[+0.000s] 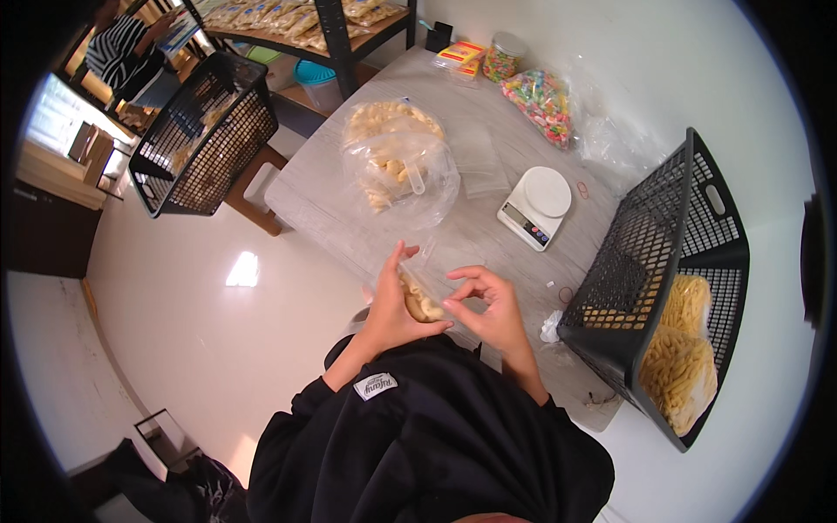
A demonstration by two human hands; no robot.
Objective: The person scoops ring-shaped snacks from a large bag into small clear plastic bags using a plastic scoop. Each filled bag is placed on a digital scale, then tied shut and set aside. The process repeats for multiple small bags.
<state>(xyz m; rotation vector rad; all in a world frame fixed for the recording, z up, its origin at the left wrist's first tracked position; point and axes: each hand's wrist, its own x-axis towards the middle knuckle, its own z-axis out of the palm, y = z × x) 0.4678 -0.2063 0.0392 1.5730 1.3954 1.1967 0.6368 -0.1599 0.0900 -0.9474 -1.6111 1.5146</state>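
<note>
My left hand (391, 304) is wrapped around a small clear plastic bag (420, 299) of pale, curly snack pieces, near the table's front edge. At the bag's right edge, the thumb and fingertips of my right hand (487, 306) pinch together; whether they grip the plastic is too small to tell. Beyond my hands lies a large open plastic bag (395, 153) of the same snack, with a clear scoop (414, 178) in it. Flat clear pouches (482, 167) lie beside it. To their right stands a white digital kitchen scale (537, 206) with a bare platform.
A black plastic basket (628, 242) holding bagged yellow snacks (680, 372) stands at right. At the back are a bag of colourful candies (541, 104) and a jar (505, 55). Another black basket (209, 140) stands left, near a person (134, 55) and a shelf of packed bags (288, 19).
</note>
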